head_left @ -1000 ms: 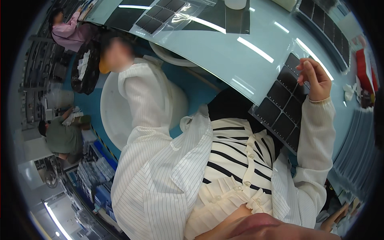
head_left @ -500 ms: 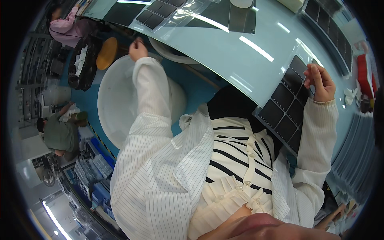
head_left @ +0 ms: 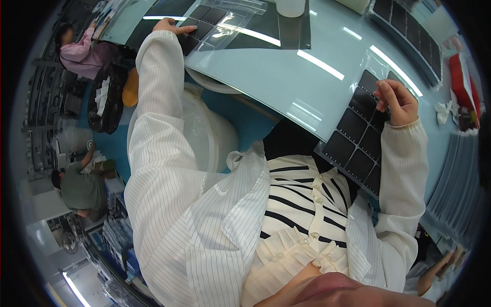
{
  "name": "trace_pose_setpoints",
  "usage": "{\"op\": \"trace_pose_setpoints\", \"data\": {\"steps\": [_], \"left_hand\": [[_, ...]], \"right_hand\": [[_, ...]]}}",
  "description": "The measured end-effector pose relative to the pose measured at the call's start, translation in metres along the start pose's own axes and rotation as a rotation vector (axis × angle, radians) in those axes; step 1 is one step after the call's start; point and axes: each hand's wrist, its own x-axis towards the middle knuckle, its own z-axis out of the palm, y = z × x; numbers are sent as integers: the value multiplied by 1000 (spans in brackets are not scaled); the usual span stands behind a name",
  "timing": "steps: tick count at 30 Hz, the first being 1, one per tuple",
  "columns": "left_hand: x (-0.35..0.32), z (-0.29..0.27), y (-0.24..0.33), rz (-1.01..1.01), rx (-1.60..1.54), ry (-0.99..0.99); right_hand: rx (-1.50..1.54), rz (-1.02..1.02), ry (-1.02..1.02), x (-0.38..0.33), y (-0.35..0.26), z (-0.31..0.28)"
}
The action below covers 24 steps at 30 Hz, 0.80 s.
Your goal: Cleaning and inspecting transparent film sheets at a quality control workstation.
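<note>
At the far left of the glass-topped table (head_left: 266,77), my left hand (head_left: 171,25) lies over a sheet of dark rounded squares (head_left: 210,16), fingers stretched out and thumb pointing right. Clear film partly covers that sheet. My right hand (head_left: 401,102) is held above a second panel of dark squares (head_left: 340,146), which overhangs the table's near edge. Thumb and fingertips are pinched together there; whatever may be between them is too small to make out. Clear film shows at this panel's far end.
A large white tub (head_left: 217,135) stands below the table at left, near a black bin bag (head_left: 105,107) and an orange round seat (head_left: 131,88). Stacked clear sheets (head_left: 452,184), a red box (head_left: 464,84) and a white cup (head_left: 290,7) are around. Two people (head_left: 84,192) work at left.
My left hand has risen from over the white tub onto the sheet at the table's far left, its fingers spreading. My right hand stays pinched above the near panel.
</note>
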Motion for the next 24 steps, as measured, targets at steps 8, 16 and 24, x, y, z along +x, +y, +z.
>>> {"op": "trace_pose_setpoints", "data": {"steps": [8, 16, 24], "left_hand": [[-10, -10, 21, -47, -109, -146], [-28, -31, 7, 227, -468, -426], [-143, -95, 66, 464, -825, -463]], "right_hand": [[-7, 21, -57, 1, 3, 1], [-41, 30, -39, 2, -5, 2], [18, -278, -21, -9, -47, 21]]}}
